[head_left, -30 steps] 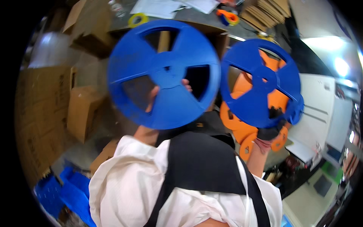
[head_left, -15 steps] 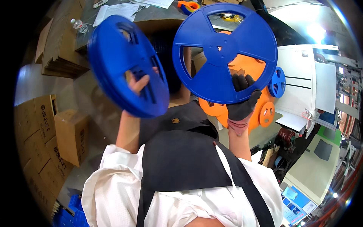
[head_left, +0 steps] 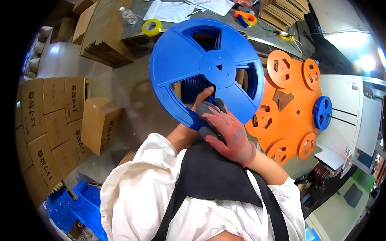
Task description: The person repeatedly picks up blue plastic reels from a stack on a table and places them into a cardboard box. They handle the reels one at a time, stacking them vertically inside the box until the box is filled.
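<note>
A stack of blue plastic reels (head_left: 177,52) stands tilted in front of me, its large front disc showing cut-out windows and a small centre hole. My left hand (head_left: 204,96) is bare and closed on the stack at the bottom, its thumb in the lower window; its other fingers are mostly hidden. In a grey-and-red work glove, my right hand (head_left: 229,136) lies against the lower rim beside the left, fingers stretched out and holding nothing. Layered edges of further reels show through the windows.
To the right stands a big orange disc (head_left: 297,132) bearing smaller orange reels (head_left: 280,69) and a blue reel (head_left: 323,113). The table (head_left: 177,12) beyond holds papers, yellow tape (head_left: 152,27) and a tape dispenser (head_left: 245,19). Cartons (head_left: 44,160) and blue crates (head_left: 86,205) stand left.
The two separate groups of blue reels, one in each hand, are now together in one stack. My right hand has let go of its reel and moved to the lower rim. The view has shifted.
</note>
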The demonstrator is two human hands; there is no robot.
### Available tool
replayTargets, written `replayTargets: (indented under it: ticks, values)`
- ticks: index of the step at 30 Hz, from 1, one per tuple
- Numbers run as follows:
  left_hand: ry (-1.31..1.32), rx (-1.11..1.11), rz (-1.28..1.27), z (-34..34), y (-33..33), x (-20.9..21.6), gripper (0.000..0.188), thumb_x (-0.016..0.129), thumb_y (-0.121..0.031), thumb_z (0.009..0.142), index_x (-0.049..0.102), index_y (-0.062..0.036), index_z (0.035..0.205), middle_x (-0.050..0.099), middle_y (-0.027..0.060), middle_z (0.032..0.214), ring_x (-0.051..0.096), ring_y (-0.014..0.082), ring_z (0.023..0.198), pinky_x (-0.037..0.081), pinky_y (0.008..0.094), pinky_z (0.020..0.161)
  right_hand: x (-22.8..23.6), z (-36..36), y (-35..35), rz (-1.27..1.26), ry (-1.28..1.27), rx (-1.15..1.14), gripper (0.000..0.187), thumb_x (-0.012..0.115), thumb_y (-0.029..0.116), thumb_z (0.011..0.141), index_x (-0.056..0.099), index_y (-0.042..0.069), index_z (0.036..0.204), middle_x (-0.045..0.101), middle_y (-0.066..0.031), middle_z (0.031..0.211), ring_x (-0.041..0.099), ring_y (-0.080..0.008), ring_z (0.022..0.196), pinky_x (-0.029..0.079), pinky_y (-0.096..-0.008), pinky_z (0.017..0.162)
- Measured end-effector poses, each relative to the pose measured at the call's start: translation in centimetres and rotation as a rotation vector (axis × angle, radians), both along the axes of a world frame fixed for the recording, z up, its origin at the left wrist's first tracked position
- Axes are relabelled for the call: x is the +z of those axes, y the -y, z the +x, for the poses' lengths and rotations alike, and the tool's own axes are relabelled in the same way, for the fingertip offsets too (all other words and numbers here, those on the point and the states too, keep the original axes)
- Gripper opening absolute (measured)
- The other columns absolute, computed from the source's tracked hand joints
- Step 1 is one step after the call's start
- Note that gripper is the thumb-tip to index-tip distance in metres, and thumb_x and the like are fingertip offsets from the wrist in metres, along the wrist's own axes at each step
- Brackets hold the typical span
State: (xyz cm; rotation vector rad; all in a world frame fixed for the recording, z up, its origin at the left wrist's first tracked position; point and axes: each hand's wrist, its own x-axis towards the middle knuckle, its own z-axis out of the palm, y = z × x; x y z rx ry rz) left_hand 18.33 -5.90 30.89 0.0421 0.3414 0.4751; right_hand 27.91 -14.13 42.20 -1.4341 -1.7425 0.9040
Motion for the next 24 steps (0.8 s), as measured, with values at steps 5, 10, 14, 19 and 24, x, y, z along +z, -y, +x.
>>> replayTargets:
  ticks: [5, 10, 14, 19, 24]
  values:
    - [0.220, 0.061, 0.133, -2.4, -1.0, -2.2, 0.071, 0.050, -0.054, 0.087, 0.039, -0.0037, 0.136, 0.049, 0.0153, 0.129, 0.050, 0.0293, 0.119, 0.038, 0.0440, 0.105, -0.7, 2.7, 1.6, 0.021, -0.339, -0.319, 0.050, 0.061, 0.006, 0.078, 0.051, 0.001, 0.126, 0.056, -0.0182, 0.123, 0.052, -0.0339, 0.120, 0.039, -0.0414, 0.102]
    - [0.287, 0.175, 0.120, -2.8, -1.7, -4.9, 0.070, 0.047, -0.058, 0.089, 0.042, -0.0039, 0.134, 0.053, 0.0149, 0.119, 0.054, 0.0295, 0.114, 0.039, 0.0483, 0.105, -4.6, 8.8, 2.8, 0.008, -0.896, -0.926, 0.038, 0.037, 0.021, 0.101, 0.044, -0.003, 0.130, 0.052, -0.0182, 0.129, 0.050, -0.0286, 0.122, 0.038, -0.0396, 0.107]
    - [0.201, 0.177, 0.048, -3.5, -2.6, -7.4, 0.065, 0.048, -0.054, 0.091, 0.046, -0.0033, 0.131, 0.056, 0.0147, 0.115, 0.057, 0.0314, 0.110, 0.041, 0.0487, 0.103, -9.1, 10.2, 7.0, -0.152, -1.019, -1.035, 0.039, 0.038, 0.024, 0.101, 0.045, -0.001, 0.130, 0.051, -0.0179, 0.130, 0.050, -0.0283, 0.122, 0.039, -0.0399, 0.106]
    - [-0.035, 0.138, 0.117, -4.1, -5.1, -9.4, 0.058, 0.050, -0.049, 0.091, 0.050, -0.0034, 0.127, 0.058, 0.0146, 0.117, 0.059, 0.0303, 0.107, 0.044, 0.0462, 0.100, -13.0, 7.7, 10.9, -0.476, -1.073, -1.123, 0.041, 0.039, 0.027, 0.101, 0.043, 0.001, 0.132, 0.052, -0.0171, 0.129, 0.052, -0.0276, 0.120, 0.040, -0.0381, 0.103]
    - [-0.374, 0.050, 0.159, -4.2, -9.1, -15.6, 0.059, 0.055, -0.048, 0.088, 0.051, -0.0039, 0.127, 0.059, 0.0143, 0.115, 0.059, 0.0297, 0.105, 0.046, 0.0452, 0.097, -13.4, 5.7, 13.5, -0.636, -0.960, -1.092, 0.038, 0.041, 0.020, 0.100, 0.042, -0.001, 0.131, 0.052, -0.0157, 0.127, 0.051, -0.0252, 0.120, 0.040, -0.0351, 0.103]
